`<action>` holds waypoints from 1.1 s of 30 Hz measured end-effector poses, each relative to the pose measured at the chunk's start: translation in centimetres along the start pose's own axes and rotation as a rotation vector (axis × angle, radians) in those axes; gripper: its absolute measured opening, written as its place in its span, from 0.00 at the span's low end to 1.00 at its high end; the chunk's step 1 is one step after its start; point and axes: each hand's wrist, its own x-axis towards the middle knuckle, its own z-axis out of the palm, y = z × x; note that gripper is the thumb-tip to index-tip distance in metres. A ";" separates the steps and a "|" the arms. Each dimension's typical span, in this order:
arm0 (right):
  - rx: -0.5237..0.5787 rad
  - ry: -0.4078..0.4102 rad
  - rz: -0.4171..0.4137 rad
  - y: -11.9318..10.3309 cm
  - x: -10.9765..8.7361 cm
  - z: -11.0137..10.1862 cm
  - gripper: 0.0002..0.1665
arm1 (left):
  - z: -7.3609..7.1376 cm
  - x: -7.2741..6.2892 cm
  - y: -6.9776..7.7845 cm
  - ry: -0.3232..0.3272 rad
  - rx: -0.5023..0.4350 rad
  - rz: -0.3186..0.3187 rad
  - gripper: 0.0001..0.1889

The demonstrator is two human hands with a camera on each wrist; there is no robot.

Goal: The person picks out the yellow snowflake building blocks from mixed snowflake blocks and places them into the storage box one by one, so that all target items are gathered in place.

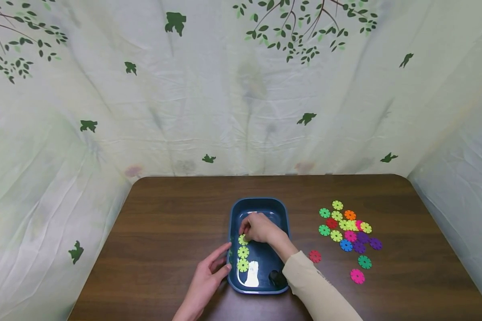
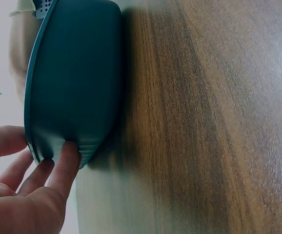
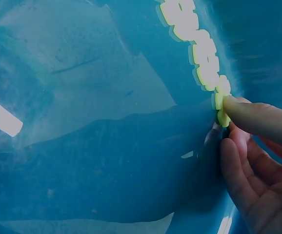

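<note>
A blue tray point(image 1: 261, 290) sits on the brown table. Along its left inner side, yellow notched discs shaped like flowers point(image 1: 243, 252) lie in a row. At the far end of that row, my right hand point(image 1: 259, 227) pinches a yellow notched disc point(image 3: 219, 101) between thumb and fingers; the thumb partly covers it. My left hand point(image 1: 209, 276) is at the tray's left side. In the left wrist view its fairly straight fingers point(image 2: 65, 170) touch the tray's outer wall point(image 2: 77, 73) near the rim.
Right of the tray, loose notched discs in yellow, green, orange, pink, purple and blue are scattered and partly overlap, among them a blue disc point(image 1: 346, 245). A red disc point(image 1: 315, 256) lies nearer the tray. A dark round object point(image 1: 278, 279) shows beside the right sleeve. Behind the table hangs a leaf-patterned cloth point(image 1: 225, 89).
</note>
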 end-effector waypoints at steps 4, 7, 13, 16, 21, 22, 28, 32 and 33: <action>0.001 -0.004 0.005 0.0 0.0 0.0 0.06 | -0.1 0.0 -0.1 0.001 0.000 0.017 0.27; 0.009 -0.008 0.006 0.0 0.0 -0.1 0.06 | -0.1 0.0 -0.2 0.002 -0.005 0.033 0.27; 0.055 -0.010 -0.016 0.2 -0.3 -0.5 0.06 | 0.0 -0.1 -0.5 -0.001 -0.022 0.034 0.27; 0.075 -0.013 -0.040 0.4 -0.3 -0.8 0.07 | 0.0 -0.1 -0.5 -0.001 -0.020 0.032 0.27; 0.110 -0.007 -0.089 0.5 -0.4 -1.6 0.08 | 0.0 -0.1 -0.1 -0.002 -0.011 0.010 0.27; 0.113 -0.003 -0.099 0.5 -0.4 -1.8 0.08 | 0.0 -0.1 -0.1 -0.002 -0.007 0.004 0.27; 0.116 0.023 -0.140 -0.3 -1.1 -3.2 0.09 | 0.1 0.0 -0.2 -0.002 -0.002 -0.003 0.27; 0.102 0.028 -0.136 -1.1 -2.0 -4.2 0.11 | 0.0 0.1 -0.3 -0.002 -0.008 -0.001 0.27; 0.097 0.029 -0.137 -1.3 -2.2 -4.5 0.12 | 0.0 0.1 -0.3 -0.002 -0.008 -0.002 0.27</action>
